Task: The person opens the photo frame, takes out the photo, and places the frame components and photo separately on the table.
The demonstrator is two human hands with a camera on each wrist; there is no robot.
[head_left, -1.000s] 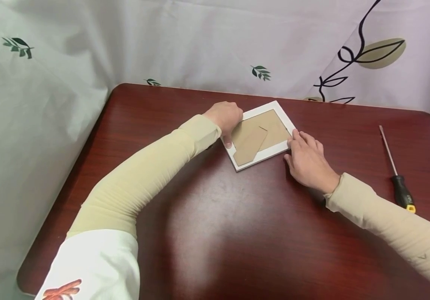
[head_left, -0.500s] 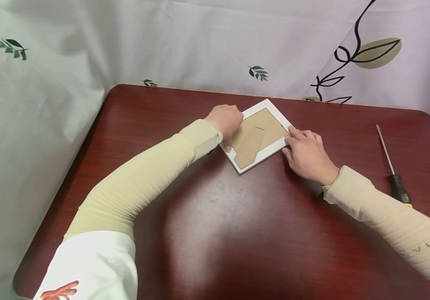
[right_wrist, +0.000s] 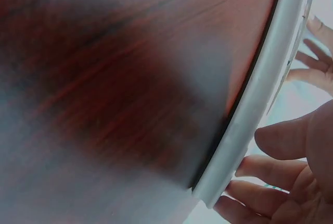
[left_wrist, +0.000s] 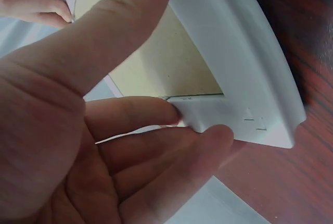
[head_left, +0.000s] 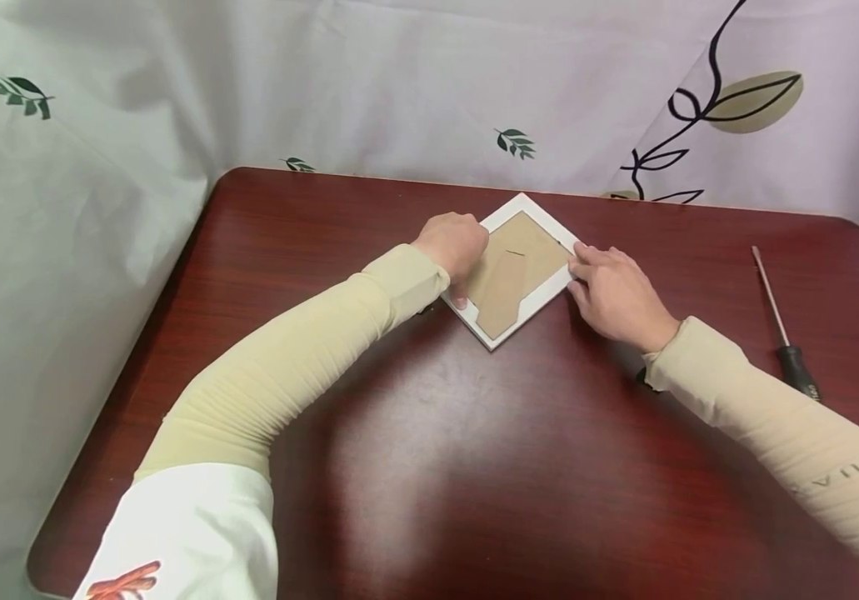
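Presently handling white frame [head_left: 546, 293] on desk [head_left: 489, 467], with tan board [head_left: 537, 240] inside border. Set between left hand [head_left: 456, 246], gripping left end, and right hand [head_left: 618, 296], touching right corner with loosely straight fingers.

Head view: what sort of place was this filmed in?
Probably a makeshift indoor work spot: a dark red wood-look table set against leaf-printed cloth, with a screwdriver and a white picture frame on it.
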